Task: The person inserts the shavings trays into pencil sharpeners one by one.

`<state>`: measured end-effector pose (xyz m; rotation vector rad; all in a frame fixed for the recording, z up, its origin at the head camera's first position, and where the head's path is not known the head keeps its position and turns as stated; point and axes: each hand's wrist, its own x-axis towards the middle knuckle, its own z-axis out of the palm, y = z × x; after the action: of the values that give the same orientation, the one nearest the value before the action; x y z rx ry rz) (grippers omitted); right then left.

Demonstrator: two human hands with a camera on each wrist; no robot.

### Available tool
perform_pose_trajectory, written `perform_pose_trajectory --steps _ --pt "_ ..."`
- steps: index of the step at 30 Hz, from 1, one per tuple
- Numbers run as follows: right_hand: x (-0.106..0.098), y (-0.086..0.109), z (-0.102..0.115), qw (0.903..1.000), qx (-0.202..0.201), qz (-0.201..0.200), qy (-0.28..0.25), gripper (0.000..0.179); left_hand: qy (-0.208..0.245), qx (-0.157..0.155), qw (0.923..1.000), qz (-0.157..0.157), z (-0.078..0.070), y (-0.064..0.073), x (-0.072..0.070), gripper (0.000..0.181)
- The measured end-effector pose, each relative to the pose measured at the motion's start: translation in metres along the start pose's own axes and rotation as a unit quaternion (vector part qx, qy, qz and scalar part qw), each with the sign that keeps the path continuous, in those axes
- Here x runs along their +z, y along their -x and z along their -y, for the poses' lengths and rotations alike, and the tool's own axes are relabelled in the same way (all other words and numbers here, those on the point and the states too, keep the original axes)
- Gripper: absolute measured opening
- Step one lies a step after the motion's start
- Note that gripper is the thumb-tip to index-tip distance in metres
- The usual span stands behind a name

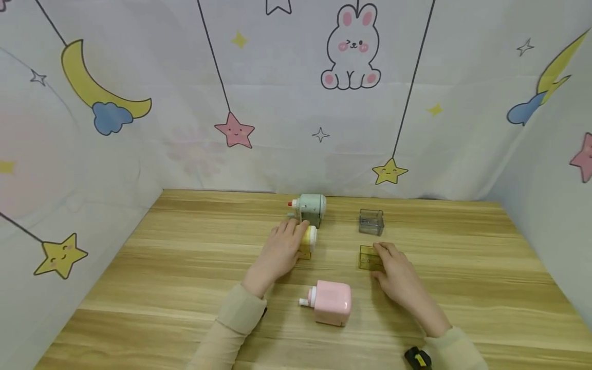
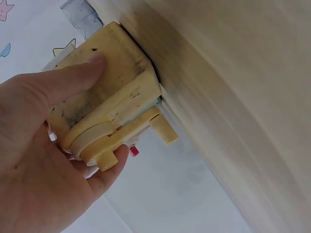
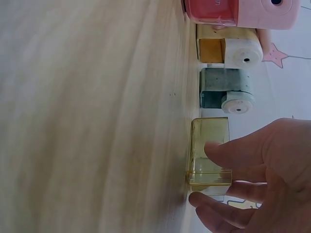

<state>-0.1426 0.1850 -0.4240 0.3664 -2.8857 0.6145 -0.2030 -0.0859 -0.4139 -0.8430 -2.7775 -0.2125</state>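
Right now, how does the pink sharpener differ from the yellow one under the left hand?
The pink sharpener has a pink body, the yellow sharpener a yellow one. The pink one's crank ends in a white knob; the yellow one's ends in a yellow knob. The left hand grips the yellow one, while the pink one stands untouched. Both have a crank at one end and a hole at the other.

We had room to pass between the yellow sharpener (image 1: 307,240) and the amber box (image 1: 367,258), though the pink sharpener (image 1: 333,302) (crank (image 1: 304,302) jutting left) partly obstructed the near end.
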Motion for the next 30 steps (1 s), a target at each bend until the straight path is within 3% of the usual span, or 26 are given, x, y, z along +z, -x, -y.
perform_pose_trajectory --steps 8,17,30 --pt "0.002 -0.005 -0.003 1.0 -0.005 0.001 -0.002 0.056 0.037 -0.013 0.9988 0.029 0.003 -0.006 -0.002 0.07" --pt "0.002 -0.01 -0.002 1.0 0.006 0.006 -0.005 0.052 0.06 -0.006 0.9972 0.045 0.006 -0.009 -0.002 0.066" --pt "0.003 -0.011 0.0 0.9993 0.029 0.024 0.007 0.053 0.066 0.005 0.9972 0.033 0.01 -0.008 0.002 0.067"
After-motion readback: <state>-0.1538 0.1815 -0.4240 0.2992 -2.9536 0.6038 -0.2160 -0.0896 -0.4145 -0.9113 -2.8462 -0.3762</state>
